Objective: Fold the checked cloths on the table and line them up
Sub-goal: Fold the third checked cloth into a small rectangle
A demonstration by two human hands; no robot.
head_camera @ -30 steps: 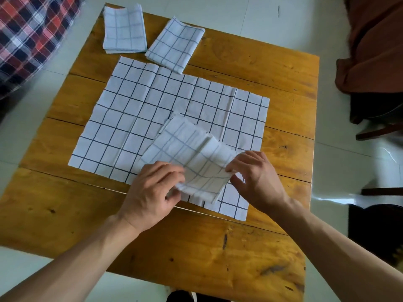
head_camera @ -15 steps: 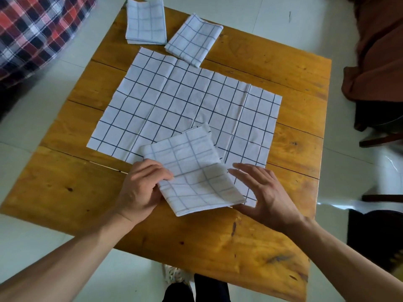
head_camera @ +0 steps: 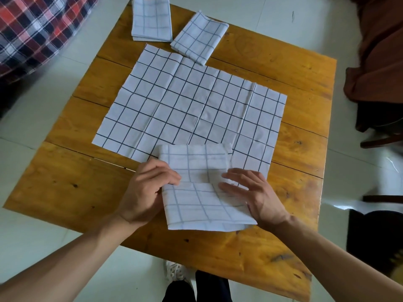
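Note:
A partly folded white checked cloth [head_camera: 196, 192] lies at the near middle of the wooden table [head_camera: 65, 182], overlapping the near edge of a large checked cloth [head_camera: 187, 105] spread flat. My left hand [head_camera: 146, 192] grips the folded cloth's left edge, fingers curled over it. My right hand [head_camera: 253, 195] rests on its right side with fingers spread and straight. Two folded checked cloths sit at the far edge: one [head_camera: 151, 18] at the far left corner, another [head_camera: 199, 37] angled just right of it.
A red, white and navy plaid fabric [head_camera: 37, 29] lies off the table at the upper left. A brown cloth over a dark chair [head_camera: 379, 62] stands to the right. My shoes [head_camera: 181, 277] show below the table's near edge. White tiled floor surrounds the table.
The cloth went from being held up between both hands to lying folded flat near the table's front edge. My right hand let go and now lies open on it.

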